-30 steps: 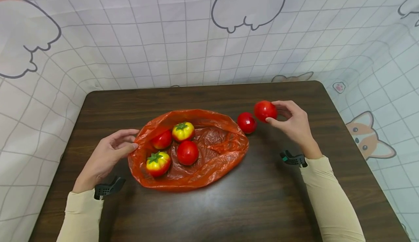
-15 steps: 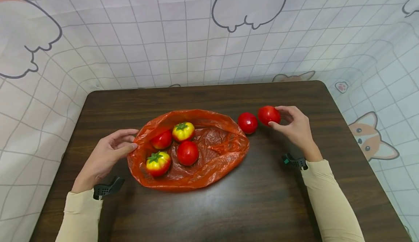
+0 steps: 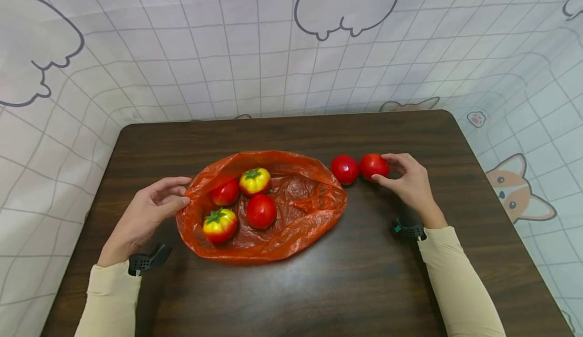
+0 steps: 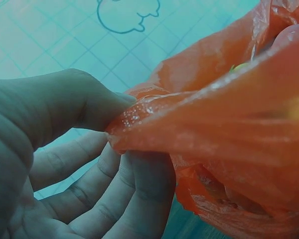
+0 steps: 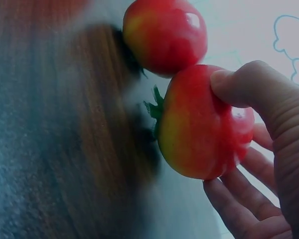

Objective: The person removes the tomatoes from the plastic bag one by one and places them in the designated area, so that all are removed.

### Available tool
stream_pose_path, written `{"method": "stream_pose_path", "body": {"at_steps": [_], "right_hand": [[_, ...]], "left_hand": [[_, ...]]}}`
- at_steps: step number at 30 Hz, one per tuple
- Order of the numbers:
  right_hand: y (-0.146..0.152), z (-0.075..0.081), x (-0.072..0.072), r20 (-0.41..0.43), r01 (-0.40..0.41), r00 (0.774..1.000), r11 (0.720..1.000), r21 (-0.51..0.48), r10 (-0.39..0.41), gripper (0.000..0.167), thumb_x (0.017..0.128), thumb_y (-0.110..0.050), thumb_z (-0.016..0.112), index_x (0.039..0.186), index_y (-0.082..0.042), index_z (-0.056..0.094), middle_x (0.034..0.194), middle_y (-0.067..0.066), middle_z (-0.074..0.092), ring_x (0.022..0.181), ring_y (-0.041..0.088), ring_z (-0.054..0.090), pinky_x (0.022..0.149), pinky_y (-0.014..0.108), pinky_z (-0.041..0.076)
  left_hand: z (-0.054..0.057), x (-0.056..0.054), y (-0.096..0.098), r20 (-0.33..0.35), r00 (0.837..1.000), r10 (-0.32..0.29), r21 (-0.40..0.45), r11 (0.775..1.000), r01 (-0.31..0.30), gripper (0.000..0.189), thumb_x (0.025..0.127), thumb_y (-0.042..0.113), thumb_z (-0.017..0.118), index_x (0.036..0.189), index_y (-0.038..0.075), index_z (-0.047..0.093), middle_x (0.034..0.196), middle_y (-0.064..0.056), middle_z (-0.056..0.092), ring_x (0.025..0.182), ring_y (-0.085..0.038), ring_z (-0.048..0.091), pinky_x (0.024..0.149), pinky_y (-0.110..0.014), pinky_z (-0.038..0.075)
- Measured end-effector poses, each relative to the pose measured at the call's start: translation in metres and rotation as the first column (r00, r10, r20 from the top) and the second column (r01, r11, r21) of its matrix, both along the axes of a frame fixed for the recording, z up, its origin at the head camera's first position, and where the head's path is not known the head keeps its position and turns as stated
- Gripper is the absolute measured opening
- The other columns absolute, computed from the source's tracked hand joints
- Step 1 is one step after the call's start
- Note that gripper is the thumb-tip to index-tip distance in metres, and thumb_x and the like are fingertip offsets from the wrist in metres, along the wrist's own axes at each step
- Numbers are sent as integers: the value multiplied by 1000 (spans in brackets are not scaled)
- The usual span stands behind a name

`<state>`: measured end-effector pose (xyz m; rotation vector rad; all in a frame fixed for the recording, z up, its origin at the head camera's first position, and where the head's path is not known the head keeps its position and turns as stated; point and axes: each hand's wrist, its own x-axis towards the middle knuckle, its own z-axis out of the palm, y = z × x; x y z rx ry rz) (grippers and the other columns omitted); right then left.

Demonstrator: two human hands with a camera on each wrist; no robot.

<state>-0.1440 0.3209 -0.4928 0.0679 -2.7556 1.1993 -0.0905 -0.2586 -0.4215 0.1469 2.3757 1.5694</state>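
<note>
My left hand (image 3: 143, 215) pinches the left rim of an orange-red plastic bag (image 3: 314, 230); in the left wrist view the thumb presses the thin film (image 4: 229, 129) against the fingertips. The bag's mouth gapes wide, with several red and yellow tomatoes inside, among them a red one (image 3: 261, 211) and a yellow one with a green top (image 3: 255, 181). To the bag's right, my right hand (image 3: 412, 185) grips a tomato (image 3: 374, 166) between thumb and fingers. Its green stalk faces the tabletop in the right wrist view. Against it sits another red tomato (image 5: 167, 37), close by the bag's right rim.
A dark wood-grain table (image 3: 291, 301) carries everything. Behind and beside it hangs a white grid-patterned cloth (image 3: 255, 48) with cartoon dogs. Each wrist wears a black camera mount, one near the bag's left side (image 3: 150, 259).
My right hand has lowered the tomato slightly down and to the right, beside the other red one. The left hand keeps its pinch on the bag, and the bag has hardly moved.
</note>
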Motion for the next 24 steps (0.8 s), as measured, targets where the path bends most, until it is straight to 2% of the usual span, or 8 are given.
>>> {"method": "stream_pose_path", "body": {"at_steps": [6,13,24], "right_hand": [[-2,-1,-1,-8,4,1000,1000,9,-4,54,85,-24,87,133,-10,65,131,12,65,117,30,68,102,49,55],[-5,3,-2,-9,-6,1000,999,41,6,54,85,-27,86,132,-9,67,130,16,64,114,35,68,102,55,56],[-4,7,-1,47,3,999,999,33,-4,63,83,-32,88,137,-11,63,136,15,63,116,36,67,104,56,55]], "left_hand": [[-1,-1,0,-3,1000,-3,1,1000,3,49,102,26,66,146,9,51,113,7,68,95,-8,74,84,-25,64],[-2,-1,-1,-3,1000,-3,-1,1000,3,49,102,26,66,146,9,51,113,7,68,96,-8,74,84,-25,64],[-2,-2,-2,4,1000,-11,40,999,11,47,102,21,66,145,8,52,112,7,68,94,-9,74,83,-26,64]]}}
